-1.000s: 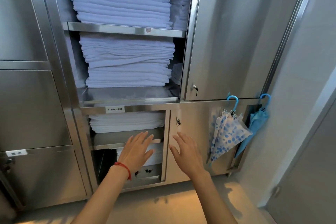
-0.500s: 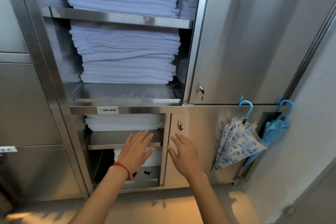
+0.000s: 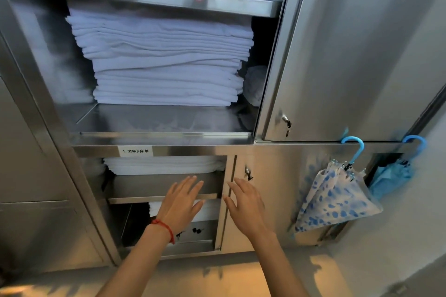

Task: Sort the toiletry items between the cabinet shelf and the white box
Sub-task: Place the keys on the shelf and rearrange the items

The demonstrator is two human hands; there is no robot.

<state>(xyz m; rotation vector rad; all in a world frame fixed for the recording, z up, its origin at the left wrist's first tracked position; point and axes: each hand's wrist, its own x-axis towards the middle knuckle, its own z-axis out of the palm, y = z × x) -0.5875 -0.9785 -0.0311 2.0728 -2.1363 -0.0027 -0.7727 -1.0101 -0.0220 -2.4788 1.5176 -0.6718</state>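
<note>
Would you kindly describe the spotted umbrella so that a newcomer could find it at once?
Look at the steel cabinet and follow the ledge under its closed right-hand door. Two umbrellas hang there by blue hooked handles. The spotted umbrella is the left one, white with blue blotches, while the plain blue umbrella hangs further right.

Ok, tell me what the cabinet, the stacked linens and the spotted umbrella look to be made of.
Cabinet: looks like brushed stainless steel, grey with blurred reflections of the contents.
Stacked linens: white woven cloth, probably cotton, matte with soft folded edges.
Spotted umbrella: thin, possibly translucent plastic or coated fabric with blue spots; its hooked handle looks like glossy blue plastic.
</note>
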